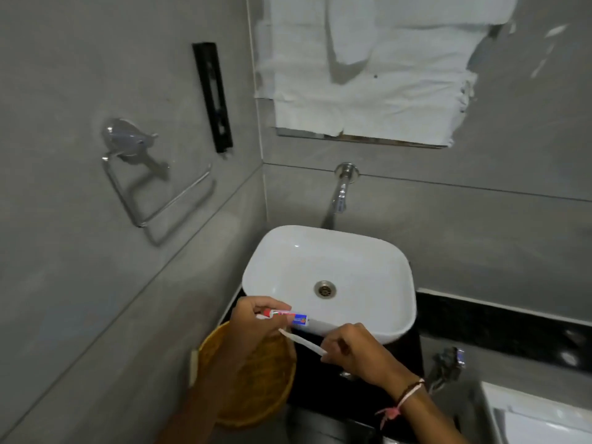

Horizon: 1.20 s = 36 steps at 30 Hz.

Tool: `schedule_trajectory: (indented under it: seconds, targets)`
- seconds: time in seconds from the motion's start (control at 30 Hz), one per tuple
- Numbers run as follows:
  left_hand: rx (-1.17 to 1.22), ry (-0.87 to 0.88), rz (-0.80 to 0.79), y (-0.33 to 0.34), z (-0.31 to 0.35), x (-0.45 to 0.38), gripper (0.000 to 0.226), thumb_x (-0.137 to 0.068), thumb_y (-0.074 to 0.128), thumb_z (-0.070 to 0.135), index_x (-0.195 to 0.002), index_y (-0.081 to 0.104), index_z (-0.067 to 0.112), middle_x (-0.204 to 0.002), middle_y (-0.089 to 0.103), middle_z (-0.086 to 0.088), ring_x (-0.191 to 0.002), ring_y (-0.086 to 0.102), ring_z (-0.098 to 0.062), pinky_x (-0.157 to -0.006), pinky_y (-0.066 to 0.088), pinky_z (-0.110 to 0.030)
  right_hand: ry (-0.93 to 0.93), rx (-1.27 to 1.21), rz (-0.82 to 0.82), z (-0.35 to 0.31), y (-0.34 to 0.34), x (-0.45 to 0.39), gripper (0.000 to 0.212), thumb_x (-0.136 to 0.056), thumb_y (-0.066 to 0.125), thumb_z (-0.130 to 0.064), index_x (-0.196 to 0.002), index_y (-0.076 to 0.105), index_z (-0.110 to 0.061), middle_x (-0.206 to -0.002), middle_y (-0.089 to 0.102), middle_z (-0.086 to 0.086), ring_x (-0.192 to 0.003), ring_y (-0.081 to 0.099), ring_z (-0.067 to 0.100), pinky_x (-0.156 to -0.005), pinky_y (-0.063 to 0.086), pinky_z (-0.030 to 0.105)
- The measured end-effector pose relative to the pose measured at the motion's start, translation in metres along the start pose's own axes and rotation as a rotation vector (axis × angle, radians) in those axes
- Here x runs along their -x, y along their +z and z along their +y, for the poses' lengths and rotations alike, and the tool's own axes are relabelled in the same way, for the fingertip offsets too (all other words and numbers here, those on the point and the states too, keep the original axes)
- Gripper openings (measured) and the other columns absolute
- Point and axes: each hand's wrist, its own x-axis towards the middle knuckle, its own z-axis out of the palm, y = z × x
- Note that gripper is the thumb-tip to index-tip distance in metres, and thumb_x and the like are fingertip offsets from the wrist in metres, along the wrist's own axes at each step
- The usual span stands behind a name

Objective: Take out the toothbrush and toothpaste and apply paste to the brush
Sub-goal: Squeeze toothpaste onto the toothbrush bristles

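Observation:
My left hand (253,328) grips a small red, white and blue toothpaste tube (288,316), held level above the near rim of the white basin (272,251), with its red cap end at the left by my fingers. My right hand (355,347) pinches the end of a thin white toothbrush (302,341). The brush slants up to the left until its tip sits just under the tube, by my left fingers. Whether its bristles touch the tube I cannot tell. Both hands hover over the black counter (368,395).
A round wicker basket (266,389) sits on the counter under my left wrist. A chrome wall tap (341,190) hangs over the basin. A chrome towel ring (153,193) and a black bracket (213,97) are on the left wall. White paper (368,75) covers the mirror.

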Motion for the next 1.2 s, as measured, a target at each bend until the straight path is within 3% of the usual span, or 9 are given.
schedule_trajectory:
  seconds: [0.1,0.23,0.3,0.4,0.53,0.73,0.83,1.03,1.2]
  targets:
    - [0.048,-0.014,0.034,-0.045,-0.013,-0.012,0.016,-0.076,0.084,-0.004,-0.079,0.081,0.012,-0.073,0.078,-0.009,-0.067,0.071,-0.023,-0.058,0.061,-0.022,0.051,-0.134,-0.036,-0.01,0.035,-0.006,0.042,-0.081,0.076,-0.012,-0.052,0.059,-0.036,-0.058,0.052,-0.01,-0.061,0.048,0.002,-0.066,0.055,0.038]
    - [0.037,-0.084,0.174,-0.097,-0.047,-0.018,0.027,-0.077,0.085,0.003,-0.079,0.078,0.029,-0.084,0.08,-0.002,-0.083,0.076,-0.024,-0.064,0.063,-0.028,0.139,-0.271,-0.109,-0.016,0.074,-0.001,0.009,-0.078,0.084,-0.017,-0.083,0.078,-0.016,-0.074,0.077,0.006,-0.068,0.068,0.004,-0.069,0.055,0.025]
    - [0.099,-0.148,0.206,-0.112,-0.065,-0.017,0.033,-0.076,0.084,-0.002,-0.09,0.073,0.025,-0.1,0.076,-0.011,-0.091,0.074,-0.027,-0.06,0.063,-0.024,0.17,-0.357,-0.154,-0.021,0.09,-0.004,0.013,-0.08,0.083,-0.013,-0.092,0.077,-0.009,-0.083,0.08,0.012,-0.075,0.074,0.016,-0.076,0.06,0.032]
    - [0.162,-0.263,0.155,-0.119,-0.088,-0.015,0.047,-0.075,0.081,-0.011,-0.105,0.063,0.019,-0.114,0.069,-0.016,-0.098,0.071,-0.033,-0.064,0.064,-0.035,0.206,-0.437,-0.163,-0.029,0.109,-0.015,0.02,-0.083,0.08,-0.01,-0.1,0.073,-0.002,-0.091,0.078,0.022,-0.084,0.076,0.033,-0.082,0.063,0.043]
    - [0.051,-0.352,0.137,-0.105,-0.111,-0.007,0.042,-0.079,0.08,-0.006,-0.115,0.063,0.006,-0.116,0.072,-0.021,-0.087,0.072,-0.027,-0.06,0.061,-0.029,0.309,-0.492,-0.129,-0.034,0.127,-0.04,0.018,-0.085,0.076,-0.005,-0.101,0.072,0.003,-0.097,0.077,0.023,-0.087,0.076,0.036,-0.083,0.064,0.048]
    - [0.013,-0.501,0.119,-0.072,-0.129,-0.032,0.037,-0.086,0.073,-0.008,-0.121,0.063,-0.01,-0.123,0.067,-0.031,-0.109,0.069,-0.045,-0.089,0.061,-0.051,0.479,-0.484,-0.166,-0.033,0.15,-0.086,0.023,-0.092,0.066,0.001,-0.112,0.062,0.012,-0.109,0.07,0.028,-0.07,0.071,0.016,-0.059,0.063,0.023]
    - [-0.135,-0.543,0.132,-0.057,-0.143,-0.044,0.021,-0.092,0.068,-0.001,-0.112,0.07,-0.008,-0.119,0.071,-0.027,-0.108,0.071,-0.04,-0.096,0.059,-0.051,0.555,-0.444,-0.174,-0.025,0.163,-0.105,0.025,-0.094,0.064,0.002,-0.117,0.06,0.011,-0.118,0.067,0.032,-0.071,0.069,0.022,-0.056,0.061,0.024]
    - [-0.308,-0.561,0.222,-0.043,-0.161,-0.046,0.025,-0.1,0.061,0.015,-0.112,0.071,-0.004,-0.118,0.074,-0.022,-0.109,0.071,-0.035,-0.097,0.058,-0.045,0.563,-0.313,-0.093,-0.019,0.181,-0.122,0.008,-0.09,0.067,0.003,-0.098,0.066,0.0,-0.112,0.071,0.027,-0.087,0.067,0.03,-0.08,0.06,0.042]
    - [-0.325,-0.543,0.297,-0.038,-0.165,-0.047,0.025,-0.097,0.064,0.013,-0.114,0.07,-0.004,-0.118,0.073,-0.022,-0.111,0.069,-0.036,-0.097,0.055,-0.044,0.541,-0.295,-0.007,-0.02,0.183,-0.127,0.022,-0.088,0.07,0.003,-0.082,0.058,-0.015,-0.109,0.07,0.019,-0.106,0.068,0.036,-0.096,0.056,0.047]
